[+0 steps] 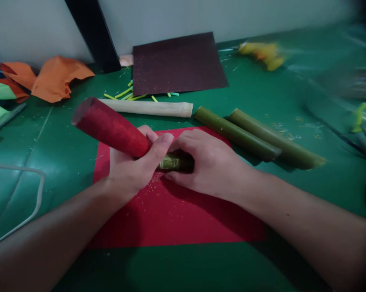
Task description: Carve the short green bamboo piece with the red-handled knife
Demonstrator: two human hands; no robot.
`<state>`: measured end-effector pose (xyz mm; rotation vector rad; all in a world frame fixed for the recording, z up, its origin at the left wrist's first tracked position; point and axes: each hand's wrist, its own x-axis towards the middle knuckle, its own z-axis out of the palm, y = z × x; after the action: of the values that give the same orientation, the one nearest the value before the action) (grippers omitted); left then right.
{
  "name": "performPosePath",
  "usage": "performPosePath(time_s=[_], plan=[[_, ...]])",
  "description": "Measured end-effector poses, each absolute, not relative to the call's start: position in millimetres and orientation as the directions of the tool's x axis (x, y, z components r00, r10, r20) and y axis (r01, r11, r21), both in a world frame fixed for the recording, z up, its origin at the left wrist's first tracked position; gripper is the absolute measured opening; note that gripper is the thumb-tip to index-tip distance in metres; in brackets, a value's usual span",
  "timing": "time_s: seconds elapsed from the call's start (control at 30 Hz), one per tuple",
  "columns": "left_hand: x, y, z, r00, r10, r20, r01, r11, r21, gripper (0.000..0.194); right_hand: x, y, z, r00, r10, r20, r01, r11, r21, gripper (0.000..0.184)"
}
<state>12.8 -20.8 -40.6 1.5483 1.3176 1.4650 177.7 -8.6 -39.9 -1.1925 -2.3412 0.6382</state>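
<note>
My left hand [134, 162] is closed around a thick red cylinder [113, 127], which tilts up toward the upper left. Beyond its thumb shows a short green bamboo piece [171, 163] with a pale line pattern scratched on it. Curled fingers of my right hand [201, 158] grip that piece at its dark right end. Whether the red cylinder and the green piece are joined is hidden by my left hand. Both hands are over a red sheet [183, 219], where fine pale shavings are scattered.
Two green bamboo lengths [237, 132] lie at right, and a pale bamboo stick [158, 108] lies behind my hands. Farther back are a dark brown sheet [178, 65], yellow-green strips [122, 93], crumpled orange paper [59, 79] and a blurred yellow tool [262, 56]. A cable [38, 194] runs at left.
</note>
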Motion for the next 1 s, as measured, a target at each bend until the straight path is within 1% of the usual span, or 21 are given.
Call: performPosePath(time_s=[0.13,0.2,0.27,0.33,0.47,0.53,0.63,0.77,0.83,0.93,1.0], plan=[[9,-23,-42,-0.081,0.928,0.363,0.299,-0.325,0.897,0.030,183,-11,-32,-0.579,0.805,0.133,0.679,0.566,-0.468,0.021],[6,-25,-43,-0.047,0.914,0.402,0.317,-0.368,0.874,0.028,185,-11,-31,-0.600,0.792,0.114,0.675,0.577,-0.460,0.018],[3,-27,-43,0.014,0.885,0.466,0.322,-0.445,0.836,0.027,185,-12,-32,-0.604,0.790,0.108,0.662,0.572,-0.484,0.016],[2,-29,-44,0.068,0.864,0.500,0.308,-0.494,0.813,0.028,184,-12,-34,-0.587,0.801,0.117,0.649,0.552,-0.524,0.012],[4,-31,-44,0.019,0.886,0.464,0.248,-0.454,0.856,0.036,179,-13,-39,-0.552,0.827,0.104,0.610,0.485,-0.626,0.014],[5,-29,-46,-0.012,0.896,0.444,0.208,-0.432,0.877,0.037,177,-13,-40,-0.550,0.829,0.100,0.591,0.471,-0.655,0.017],[4,-26,-49,0.017,0.897,0.441,0.187,-0.436,0.880,0.036,176,-13,-42,-0.536,0.836,0.120,0.582,0.469,-0.664,0.017],[1,-25,-53,0.074,0.870,0.487,0.198,-0.492,0.848,0.038,175,-13,-43,-0.530,0.833,0.160,0.597,0.500,-0.628,0.015],[2,-24,-53,0.036,0.866,0.498,0.177,-0.496,0.850,0.039,176,-12,-42,-0.539,0.824,0.174,0.591,0.518,-0.619,0.016],[4,-23,-52,-0.084,0.866,0.493,0.137,-0.480,0.866,0.040,180,-10,-41,-0.572,0.797,0.194,0.583,0.561,-0.588,0.019],[5,-22,-49,-0.138,0.867,0.479,0.149,-0.460,0.875,0.040,183,-8,-40,-0.599,0.773,0.207,0.578,0.597,-0.557,0.020]])
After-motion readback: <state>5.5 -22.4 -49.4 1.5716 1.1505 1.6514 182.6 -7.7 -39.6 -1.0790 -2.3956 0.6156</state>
